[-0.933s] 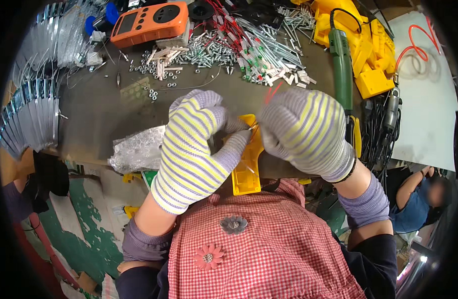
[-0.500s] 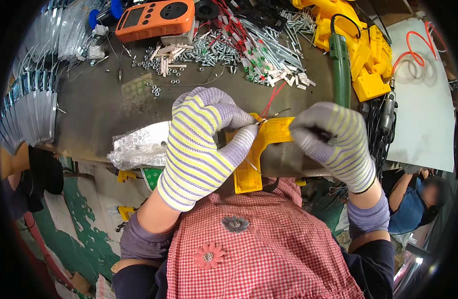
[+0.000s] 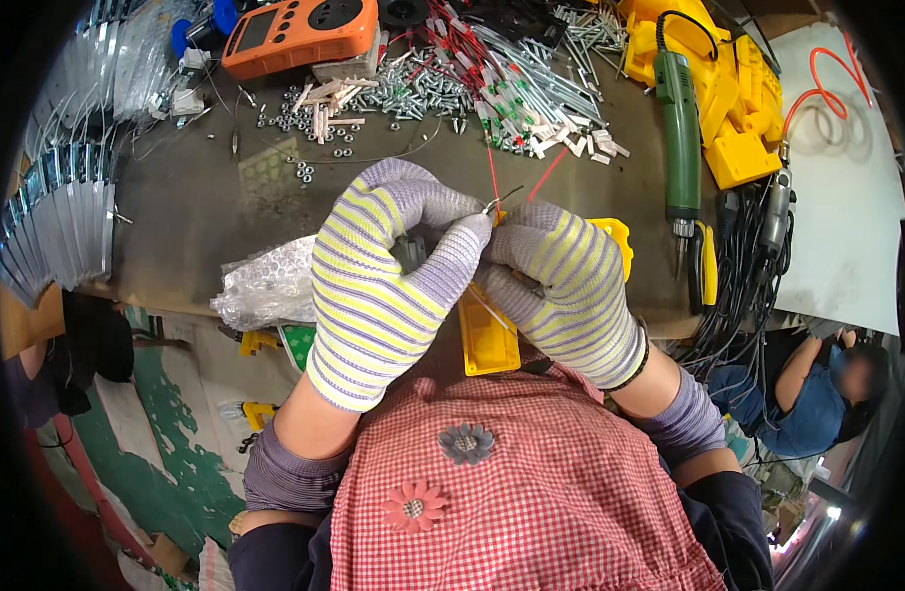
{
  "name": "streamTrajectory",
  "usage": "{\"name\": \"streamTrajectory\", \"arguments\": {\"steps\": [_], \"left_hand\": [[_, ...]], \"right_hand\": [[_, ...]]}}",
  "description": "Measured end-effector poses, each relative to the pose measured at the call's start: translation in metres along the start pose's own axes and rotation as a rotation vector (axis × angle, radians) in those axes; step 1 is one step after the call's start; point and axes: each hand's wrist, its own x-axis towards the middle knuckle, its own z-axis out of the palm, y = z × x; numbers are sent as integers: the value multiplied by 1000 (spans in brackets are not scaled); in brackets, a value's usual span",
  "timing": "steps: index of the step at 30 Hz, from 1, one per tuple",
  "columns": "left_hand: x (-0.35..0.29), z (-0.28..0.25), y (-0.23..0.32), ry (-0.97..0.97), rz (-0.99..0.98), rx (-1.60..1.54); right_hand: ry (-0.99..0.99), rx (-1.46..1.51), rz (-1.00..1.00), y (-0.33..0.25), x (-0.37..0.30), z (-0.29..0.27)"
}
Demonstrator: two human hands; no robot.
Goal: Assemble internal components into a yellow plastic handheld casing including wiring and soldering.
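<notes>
Set against a dark, scuffed worktop (image 3: pixel 176 236). Pinched tightly in the left hand (image 3: pixel 383 286), gloved in striped knit: thin red and dark wires (image 3: pixel 493 177). Curled just beside, in matching soft knit, the right hand (image 3: pixel 569 286), partly hidden, its hold impossible to tell. Beneath both hands, a hollow, smooth yellow plastic shell (image 3: pixel 490 347). Farther out: crinkled clear bubble wrap (image 3: pixel 265 286) at left, heaped silvery metal screws (image 3: pixel 428 91), a green cylindrical power screwdriver (image 3: pixel 677 128), a boxy orange multimeter (image 3: pixel 300 34), any lettering too small to read.
</notes>
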Motion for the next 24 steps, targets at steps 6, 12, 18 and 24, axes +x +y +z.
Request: {"name": "streamTrajectory", "arguments": {"steps": [6,12,18,24], "left_hand": [[1,-1,2,-22,60,99],[0,-5,-3,-70,156,167],[-1,-1,-3,-25,163,118],[0,-5,-4,-75,199,196]], "right_hand": [[152,406,503,-10,11,-22],[263,89,200,19,16,-13],[150,474,511,22,6,-38],[148,129,216,17,21,-23]]}}
